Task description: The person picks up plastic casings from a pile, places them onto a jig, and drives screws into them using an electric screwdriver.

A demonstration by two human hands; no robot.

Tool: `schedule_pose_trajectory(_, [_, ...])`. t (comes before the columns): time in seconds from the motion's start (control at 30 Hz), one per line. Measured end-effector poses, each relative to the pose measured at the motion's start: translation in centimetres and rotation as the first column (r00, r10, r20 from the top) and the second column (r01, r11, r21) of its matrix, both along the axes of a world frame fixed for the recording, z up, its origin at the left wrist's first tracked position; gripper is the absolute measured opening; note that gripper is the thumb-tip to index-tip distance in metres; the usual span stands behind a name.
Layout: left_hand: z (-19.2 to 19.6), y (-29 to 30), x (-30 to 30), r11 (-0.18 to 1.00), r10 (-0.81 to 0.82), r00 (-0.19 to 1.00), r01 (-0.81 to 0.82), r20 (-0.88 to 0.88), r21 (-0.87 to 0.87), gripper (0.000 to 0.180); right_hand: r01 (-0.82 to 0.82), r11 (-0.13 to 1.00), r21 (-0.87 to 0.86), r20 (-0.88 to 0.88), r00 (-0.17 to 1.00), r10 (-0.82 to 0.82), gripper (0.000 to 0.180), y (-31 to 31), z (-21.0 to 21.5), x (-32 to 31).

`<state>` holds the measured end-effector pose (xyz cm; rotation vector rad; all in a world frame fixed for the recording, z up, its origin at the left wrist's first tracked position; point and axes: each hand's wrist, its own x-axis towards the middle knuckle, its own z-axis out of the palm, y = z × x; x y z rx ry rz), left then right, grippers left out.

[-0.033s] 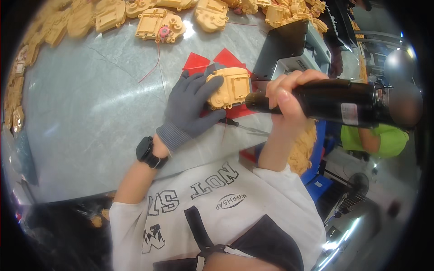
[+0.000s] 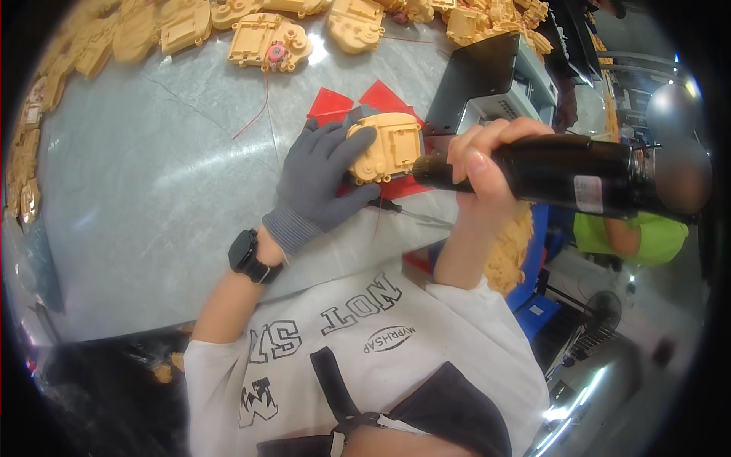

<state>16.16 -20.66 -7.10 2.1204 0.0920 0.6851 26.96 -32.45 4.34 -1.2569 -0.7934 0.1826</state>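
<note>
My left hand [image 2: 316, 171], in a grey knitted glove, grips the left side of a yellow plastic housing [image 2: 398, 146]. Its forefinger lies on the top face and the thumb is by the lower edge. The housing rests on a grey block, partly hidden, over red sheets [image 2: 331, 104] on the table. My bare right hand [image 2: 487, 158] is wrapped round a black electric screwdriver [image 2: 563, 171]. Held nearly level, the screwdriver has its front end at the housing's lower right corner; its bit cannot be made out. Below the housing lies a small black-handled tool [image 2: 390, 206].
Many yellow housings [image 2: 186, 27] line the grey table's [image 2: 175, 175] far and left edges, one with a pink disc [image 2: 276, 52] and red wire. A black-and-grey box [image 2: 476, 80] stands beyond my right hand. At right are a blue bin [image 2: 539, 236] of yellow parts and a person in green [image 2: 659, 238].
</note>
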Motion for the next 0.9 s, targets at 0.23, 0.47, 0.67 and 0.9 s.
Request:
schedule_pose_trajectory(0.23, [0.8,0.2,-0.3,1.0,-0.004,1.0,0.004,-0.008,0.002,0.059,-0.029,0.99,0.136,-0.057,0.998,0.037,0.036,-2.0,0.5,1.5])
schedule_pose_trajectory(0.47, [0.9,-0.1,0.1,0.999,-0.017,1.0,0.017,-0.014,0.039,0.061,0.526,0.84,0.132,0.084,0.839,-0.538,0.033,-7.2,3.1,6.7])
schedule_pose_trajectory(0.67, [0.9,0.0,0.0,1.0,0.007,1.0,-0.007,-0.015,0.009,0.064,0.389,0.918,0.077,-0.1,0.919,-0.381,0.03,-5.3,2.3,4.8])
schedule_pose_trajectory(0.9, [1.3,0.1,-0.3,0.998,-0.034,0.997,0.037,-0.075,0.041,0.078,0.108,0.967,0.232,-0.019,0.994,-0.107,0.039,-3.8,3.2,-0.2])
